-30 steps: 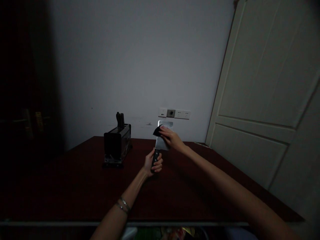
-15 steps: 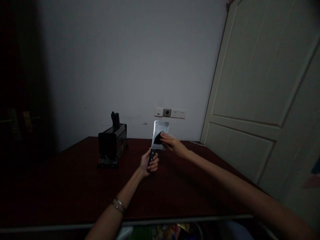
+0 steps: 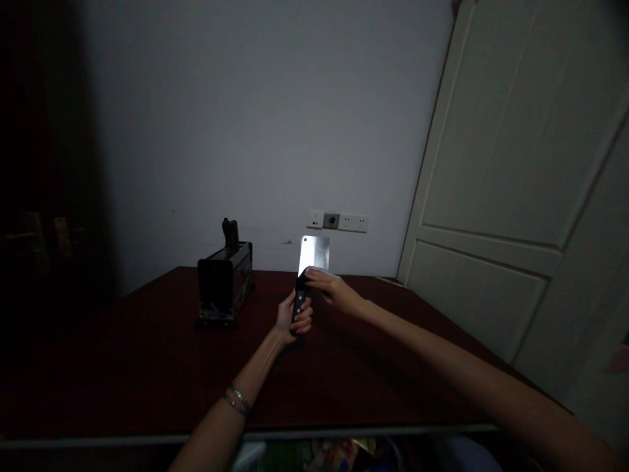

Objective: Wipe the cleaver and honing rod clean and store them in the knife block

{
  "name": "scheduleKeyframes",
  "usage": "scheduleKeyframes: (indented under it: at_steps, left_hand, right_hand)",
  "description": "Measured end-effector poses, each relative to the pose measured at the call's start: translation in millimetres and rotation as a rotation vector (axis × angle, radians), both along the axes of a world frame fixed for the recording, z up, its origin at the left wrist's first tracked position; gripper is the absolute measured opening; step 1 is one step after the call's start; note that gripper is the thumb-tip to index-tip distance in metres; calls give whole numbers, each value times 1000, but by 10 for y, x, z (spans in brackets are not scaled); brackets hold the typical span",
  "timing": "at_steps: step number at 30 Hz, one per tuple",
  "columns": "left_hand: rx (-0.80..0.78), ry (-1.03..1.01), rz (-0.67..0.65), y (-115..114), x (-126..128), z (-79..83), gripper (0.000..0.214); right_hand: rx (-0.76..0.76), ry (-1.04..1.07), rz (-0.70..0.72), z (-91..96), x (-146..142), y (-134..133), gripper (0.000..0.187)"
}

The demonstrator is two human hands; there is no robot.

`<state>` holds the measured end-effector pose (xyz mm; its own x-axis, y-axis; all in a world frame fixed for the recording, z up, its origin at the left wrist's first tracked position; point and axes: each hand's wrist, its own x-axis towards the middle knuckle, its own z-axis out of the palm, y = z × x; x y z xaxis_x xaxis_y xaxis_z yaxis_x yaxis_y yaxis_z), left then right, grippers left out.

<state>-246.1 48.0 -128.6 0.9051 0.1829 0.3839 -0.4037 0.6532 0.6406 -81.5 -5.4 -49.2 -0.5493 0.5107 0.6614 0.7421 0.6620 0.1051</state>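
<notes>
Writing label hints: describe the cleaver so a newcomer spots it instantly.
Over the middle of the dark red table, the left hand grips a black handle. The cleaver rises upright from it, the right hand pressing a dark cloth at the blade's base. Nothing else has its bright, broad rectangular blade; the knife block leftward shows only dark handles.

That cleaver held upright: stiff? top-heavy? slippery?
Likely stiff: the cleaver stands flat and straight above the left hand. Probably top-heavy, since its broad blade far outsizes the handle. The shiny blade face may be slick to bare fingers; the right hand presses a dark cloth at its base.
</notes>
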Motion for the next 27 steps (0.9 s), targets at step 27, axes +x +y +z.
scheduleKeyframes:
  at_steps: [27]
  left_hand:
    - [11, 35, 12, -11, 61, -68, 48]
  right_hand:
    - [84, 142, -44, -104, -58, 196, 32]
